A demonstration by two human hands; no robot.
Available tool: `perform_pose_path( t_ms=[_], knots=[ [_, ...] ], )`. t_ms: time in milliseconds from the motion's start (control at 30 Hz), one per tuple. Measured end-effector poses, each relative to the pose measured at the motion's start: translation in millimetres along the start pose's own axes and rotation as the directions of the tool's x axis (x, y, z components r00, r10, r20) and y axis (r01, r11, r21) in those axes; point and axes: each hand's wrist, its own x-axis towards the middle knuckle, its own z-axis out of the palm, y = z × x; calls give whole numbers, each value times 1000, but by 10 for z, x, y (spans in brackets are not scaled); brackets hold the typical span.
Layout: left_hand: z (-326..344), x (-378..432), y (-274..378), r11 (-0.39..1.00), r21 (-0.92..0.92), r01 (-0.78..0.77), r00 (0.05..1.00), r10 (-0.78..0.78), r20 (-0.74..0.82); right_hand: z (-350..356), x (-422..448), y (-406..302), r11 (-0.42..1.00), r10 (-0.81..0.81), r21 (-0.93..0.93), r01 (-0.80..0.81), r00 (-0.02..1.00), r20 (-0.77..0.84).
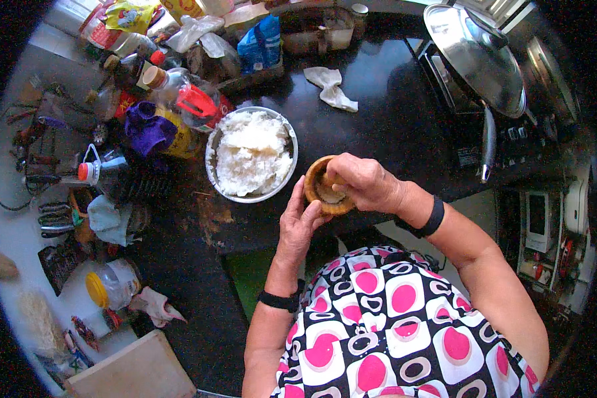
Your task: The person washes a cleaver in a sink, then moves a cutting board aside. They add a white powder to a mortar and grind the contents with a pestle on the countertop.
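My left hand point(300, 217) holds a small thick-walled wooden bowl point(310, 180) from its left and near side, thumb by the rim. Curled over the bowl's right side is my right hand point(365, 180), its fingertips reaching down inside. Whether those fingers grip something is hidden. Some pale matter lies at the bottom of the bowl. Just left of it, on the black countertop point(378, 134), stands a round metal basin point(292, 171) heaped with white, crumbly, rice-like food point(251, 154).
A crumpled white cloth point(331, 88) lies beyond the bowl. At the back right, a lidded wok point(477, 64) sits on the stove, its handle point(488, 144) pointing towards me. Bottles, including a clear plastic one point(194, 97), crowd the left; a cutting board point(132, 368) is at lower left.
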Motion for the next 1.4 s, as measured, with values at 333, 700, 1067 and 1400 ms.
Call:
perform_pose_path(
  t_ms=[333,700,1067,1400],
  knots=[
    [-24,-18,-12,1000,-11,-6,1000,6,7,-29,-26,-14,997,-1,-82,2,1000,16],
    [3,-1,23,999,3,-42,999,42,34,-17,-95,73,994,40,-100,-42,999,-27],
    [3,6,27,1000,14,-12,1000,12,15,52,10,-46,998,50,-25,-50,999,0],
    [0,-12,33,1000,24,-3,1000,2,4,25,-34,9,999,-7,-38,5,999,-35]
  ],
)
